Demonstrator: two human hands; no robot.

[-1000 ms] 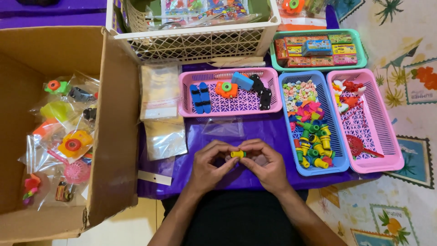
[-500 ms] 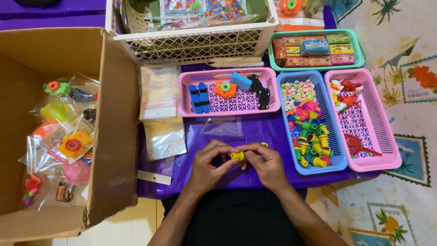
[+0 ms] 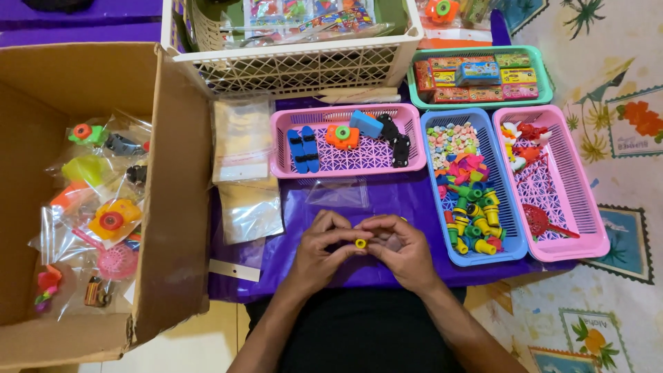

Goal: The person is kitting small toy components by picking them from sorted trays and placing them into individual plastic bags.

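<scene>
Both hands pinched one small yellow ring.
The left hand (image 3: 319, 250) and right hand (image 3: 402, 250) met, fingers closed on the yellow ring (image 3: 360, 243), over the purple tabletop (image 3: 414, 200) near the blue basket (image 3: 507, 242).

Purple-covered low table (image 3: 414, 200); patterned floor mat (image 3: 615, 103); pale tile floor (image 3: 200, 338).

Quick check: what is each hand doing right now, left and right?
Left hand: closed, fingertips pinching the small yellow ring piece.
Right hand: closed, fingers curled against the same piece; what else it holds cannot be told.
</scene>
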